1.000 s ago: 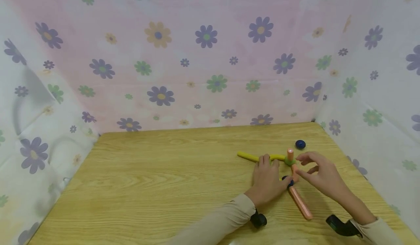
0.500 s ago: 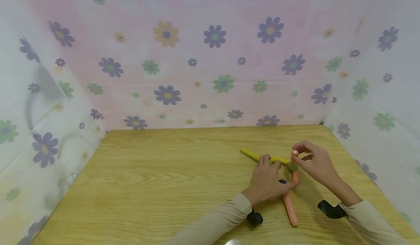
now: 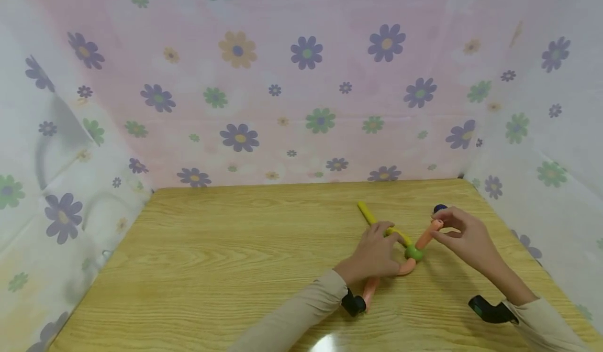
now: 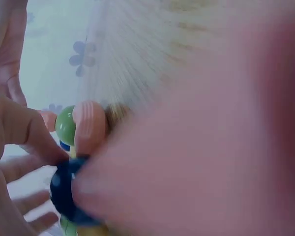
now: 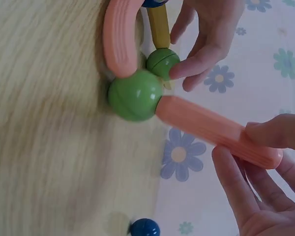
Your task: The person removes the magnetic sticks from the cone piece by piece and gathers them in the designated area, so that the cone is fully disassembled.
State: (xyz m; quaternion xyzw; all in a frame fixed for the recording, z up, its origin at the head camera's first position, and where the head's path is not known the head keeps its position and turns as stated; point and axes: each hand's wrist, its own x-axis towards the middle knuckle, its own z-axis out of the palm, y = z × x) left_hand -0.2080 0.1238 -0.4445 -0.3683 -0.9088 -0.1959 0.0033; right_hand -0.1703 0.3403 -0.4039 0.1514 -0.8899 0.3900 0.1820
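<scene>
A toy frame of sticks and balls lies across the table's right side. My right hand (image 3: 468, 234) pinches the free end of a straight pink stick (image 5: 206, 125), which slants up from a green ball (image 5: 136, 95). A curved pink stick (image 5: 120, 39) joins that ball and leads toward my left hand (image 3: 372, 255). In the left wrist view, thumb and finger grip a dark blue ball (image 4: 64, 189). Beyond the left fingers, a yellow stick (image 3: 366, 213) runs to the back. Another green ball (image 5: 162, 63) sits by the left fingertips. Another pink stick (image 3: 370, 292) pokes out below the left wrist.
A loose dark blue ball (image 5: 145, 227) rests behind my right hand, partly covered by it in the head view. The wooden table (image 3: 226, 257) is bounded by flowered cloth (image 3: 264, 106) at the back and both sides.
My right hand has closed its fingers on the upright pink stick and tilted it rightward. The joined frame has turned, its near pink stick swinging left beneath my left wrist.
</scene>
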